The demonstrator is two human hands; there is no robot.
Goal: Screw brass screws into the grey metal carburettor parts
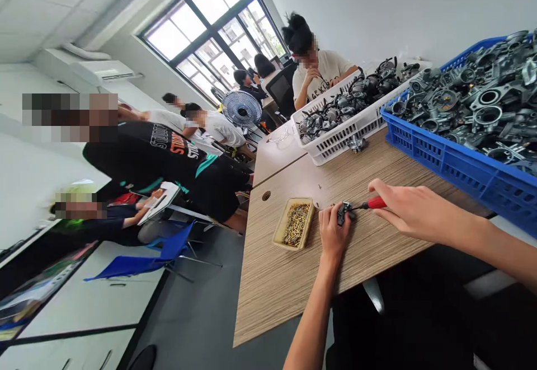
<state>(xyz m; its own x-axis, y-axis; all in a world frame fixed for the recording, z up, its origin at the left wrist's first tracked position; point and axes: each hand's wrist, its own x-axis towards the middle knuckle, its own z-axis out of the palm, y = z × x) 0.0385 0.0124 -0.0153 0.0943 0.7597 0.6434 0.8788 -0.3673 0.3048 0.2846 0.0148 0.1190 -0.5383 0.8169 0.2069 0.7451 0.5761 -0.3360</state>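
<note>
Woodgrain desk kinda packed, bright window beyond; screwdriver gripped in right fingers, metal part in left fingers.

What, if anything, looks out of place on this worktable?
One metal part lies on the table outside the white basket, apart from the heaped parts inside. A tiny piece, too small to identify, lies loose outside the yellowish tray.
</note>
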